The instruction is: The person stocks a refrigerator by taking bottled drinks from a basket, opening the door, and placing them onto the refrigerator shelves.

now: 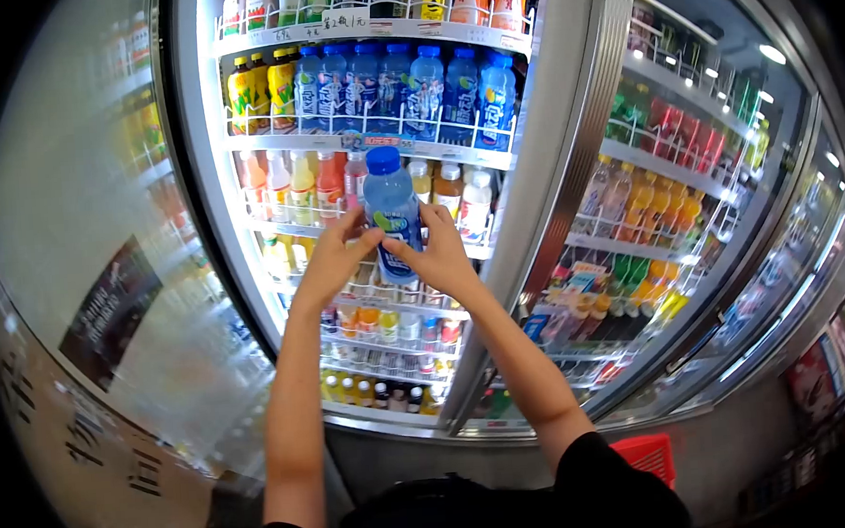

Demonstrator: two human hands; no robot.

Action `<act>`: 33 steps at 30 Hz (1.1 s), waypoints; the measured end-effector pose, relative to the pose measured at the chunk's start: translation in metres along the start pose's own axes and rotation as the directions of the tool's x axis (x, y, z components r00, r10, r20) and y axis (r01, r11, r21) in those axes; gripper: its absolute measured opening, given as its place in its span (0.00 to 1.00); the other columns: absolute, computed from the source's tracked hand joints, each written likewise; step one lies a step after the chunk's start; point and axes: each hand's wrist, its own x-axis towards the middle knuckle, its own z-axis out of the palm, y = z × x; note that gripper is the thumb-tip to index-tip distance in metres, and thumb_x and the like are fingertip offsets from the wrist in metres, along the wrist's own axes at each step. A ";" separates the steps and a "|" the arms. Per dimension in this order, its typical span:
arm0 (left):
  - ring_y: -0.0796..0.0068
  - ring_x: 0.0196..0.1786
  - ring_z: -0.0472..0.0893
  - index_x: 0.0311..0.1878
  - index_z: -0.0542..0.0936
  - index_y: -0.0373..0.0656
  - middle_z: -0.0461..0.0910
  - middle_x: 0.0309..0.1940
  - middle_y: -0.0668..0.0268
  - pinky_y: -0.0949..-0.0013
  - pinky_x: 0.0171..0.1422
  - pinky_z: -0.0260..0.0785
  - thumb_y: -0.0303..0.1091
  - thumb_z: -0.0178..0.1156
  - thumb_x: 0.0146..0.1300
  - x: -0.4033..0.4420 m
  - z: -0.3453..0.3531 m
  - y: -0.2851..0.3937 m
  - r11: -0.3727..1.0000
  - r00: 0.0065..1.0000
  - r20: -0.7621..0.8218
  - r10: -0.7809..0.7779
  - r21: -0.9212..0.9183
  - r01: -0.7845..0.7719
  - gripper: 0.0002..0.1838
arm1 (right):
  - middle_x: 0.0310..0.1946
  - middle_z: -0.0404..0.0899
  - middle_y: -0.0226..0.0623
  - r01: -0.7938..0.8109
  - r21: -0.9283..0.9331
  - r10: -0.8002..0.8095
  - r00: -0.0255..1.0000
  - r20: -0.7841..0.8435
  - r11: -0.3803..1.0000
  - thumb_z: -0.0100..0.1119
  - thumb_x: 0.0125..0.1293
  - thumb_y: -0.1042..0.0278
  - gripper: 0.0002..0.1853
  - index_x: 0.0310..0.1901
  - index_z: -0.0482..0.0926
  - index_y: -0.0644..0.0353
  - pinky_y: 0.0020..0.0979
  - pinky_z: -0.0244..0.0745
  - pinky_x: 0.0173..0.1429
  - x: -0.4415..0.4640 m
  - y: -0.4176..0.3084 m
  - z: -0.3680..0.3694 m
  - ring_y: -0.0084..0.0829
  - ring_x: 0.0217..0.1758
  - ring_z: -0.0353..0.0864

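A blue bottle with a blue cap is held upright between both hands in front of the open fridge shelves. My left hand grips its left side, with the thumb across the label. On the other side my right hand holds it, the thumb also on the front. Behind and above the hands, a shelf carries a row of similar blue bottles beside yellow bottles. Pink and yellow drinks stand on the shelf just behind the held bottle.
An open glass door is at the left. To the right, a metal door frame borders another glass-fronted fridge with drinks. A red basket is low at the right, near the floor.
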 end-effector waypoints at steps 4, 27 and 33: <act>0.66 0.63 0.77 0.71 0.68 0.34 0.79 0.59 0.56 0.64 0.68 0.68 0.38 0.65 0.67 0.040 0.015 0.020 0.973 0.980 0.043 0.197 0.115 -0.200 0.33 | 0.54 0.71 0.51 0.182 -0.122 -0.195 0.976 -0.102 0.976 0.75 0.55 0.59 0.40 0.67 0.69 0.63 0.41 0.72 0.60 0.033 0.011 -0.023 0.47 0.57 0.74; 0.63 0.62 0.78 0.71 0.62 0.37 0.75 0.61 0.50 0.63 0.64 0.73 0.31 0.74 0.56 0.211 0.078 0.034 0.869 0.866 -0.190 0.463 -0.093 -0.485 0.42 | 0.62 0.66 0.53 0.321 -0.303 -0.436 0.757 -0.487 0.897 0.61 0.55 0.82 0.34 0.66 0.65 0.65 0.43 0.65 0.71 0.177 0.037 -0.052 0.53 0.66 0.68; 0.62 0.57 0.83 0.63 0.66 0.35 0.81 0.55 0.50 0.63 0.59 0.77 0.33 0.76 0.53 0.232 0.080 0.029 0.871 0.845 -0.215 0.490 0.079 -0.485 0.38 | 0.59 0.68 0.54 0.256 -0.366 -0.427 0.731 -0.533 0.895 0.64 0.56 0.79 0.33 0.65 0.66 0.67 0.44 0.70 0.65 0.196 0.062 -0.053 0.54 0.61 0.73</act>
